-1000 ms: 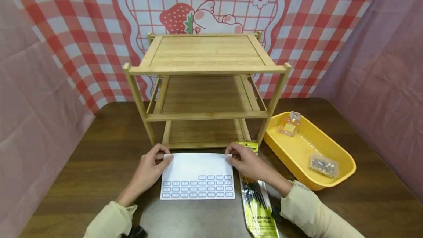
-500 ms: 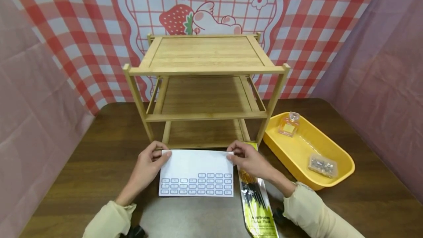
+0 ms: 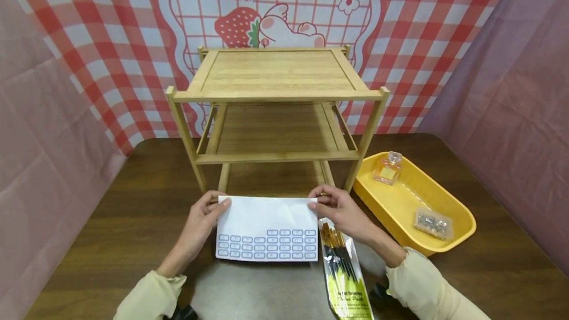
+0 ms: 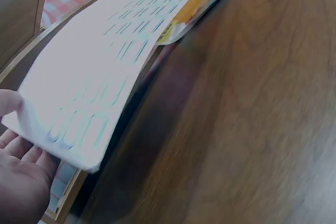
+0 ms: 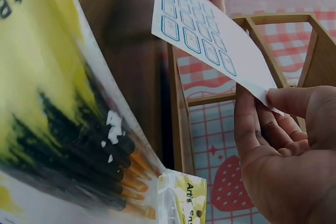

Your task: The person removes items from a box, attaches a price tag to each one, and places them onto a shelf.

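A white sheet of blue-framed labels (image 3: 266, 226) is held above the table in front of the wooden rack. At its upper left corner my left hand (image 3: 197, 228) pinches it, thumb on top and fingers beneath. My right hand (image 3: 344, 214) pinches the upper right corner the same way. In the left wrist view the sheet (image 4: 105, 56) bows slightly, and its labels fill only the lower rows. The right wrist view shows the right thumb (image 5: 291, 100) pressing the corner of the sheet (image 5: 210, 40). Just under the right hand lies a pack of artist brushes (image 3: 348, 290), its top partly hidden.
A three-tier wooden rack (image 3: 275, 95) stands behind the hands. To its right sits a yellow tray (image 3: 444, 201) containing a perfume bottle (image 3: 387, 169) and a clear box of small metal pieces (image 3: 433, 223). A checked cloth (image 3: 413, 53) hangs behind.
Both hands have raised the label sheet a little and moved it slightly toward the rack, covering more of its bottom shelf's front edge. The brush pack and tray stay in place.
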A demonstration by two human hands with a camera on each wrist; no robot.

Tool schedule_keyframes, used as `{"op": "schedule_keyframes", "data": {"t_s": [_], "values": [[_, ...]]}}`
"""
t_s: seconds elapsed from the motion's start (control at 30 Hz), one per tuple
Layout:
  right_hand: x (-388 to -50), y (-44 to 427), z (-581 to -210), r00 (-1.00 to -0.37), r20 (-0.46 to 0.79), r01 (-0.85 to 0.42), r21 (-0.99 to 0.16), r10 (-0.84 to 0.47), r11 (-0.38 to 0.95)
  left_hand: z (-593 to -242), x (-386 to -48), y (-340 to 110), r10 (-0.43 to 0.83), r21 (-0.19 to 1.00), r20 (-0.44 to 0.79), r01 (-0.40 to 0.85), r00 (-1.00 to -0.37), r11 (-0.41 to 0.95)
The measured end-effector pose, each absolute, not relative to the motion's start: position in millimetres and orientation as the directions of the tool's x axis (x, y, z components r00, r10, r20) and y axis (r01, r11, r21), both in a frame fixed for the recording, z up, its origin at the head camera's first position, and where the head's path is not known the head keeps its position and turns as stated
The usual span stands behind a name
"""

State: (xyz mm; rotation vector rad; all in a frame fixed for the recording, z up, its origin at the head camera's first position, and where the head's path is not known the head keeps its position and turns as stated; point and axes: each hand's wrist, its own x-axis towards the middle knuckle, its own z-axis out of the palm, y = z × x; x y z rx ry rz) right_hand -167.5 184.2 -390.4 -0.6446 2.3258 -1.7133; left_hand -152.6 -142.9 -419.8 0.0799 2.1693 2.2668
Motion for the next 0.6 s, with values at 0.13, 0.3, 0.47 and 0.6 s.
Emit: {"op": "schedule_keyframes", "data": {"t_s": [0.13, 0.3, 0.47, 0.6], "values": [[-166.7, 184.2, -387.5, -0.903, 0.119, -0.216, -0.956, -0.413, 0.197, -421.2, -152.6, -136.4, 0.101, 0.995, -0.053, -0.061, -0.993, -0.084], [-166.2, 184.4, -386.8, -0.911, 0.139, -0.207, -0.969, -0.387, 0.138, -421.2, -152.2, -130.9, 0.2, 0.993, -0.072, -0.088, -0.977, -0.072], [-165.2, 184.9, -387.7, -0.917, 0.144, -0.195, -0.975, -0.372, 0.103, -419.6, -149.1, -126.1, 0.265, 0.998, -0.04, -0.049, -0.963, -0.03], [-164.4, 183.3, -388.9, -0.919, 0.153, -0.196, -0.977, -0.363, 0.084, -419.3, -147.2, -122.5, 0.282, 0.999, -0.035, -0.036, -0.959, 0.002]]}}
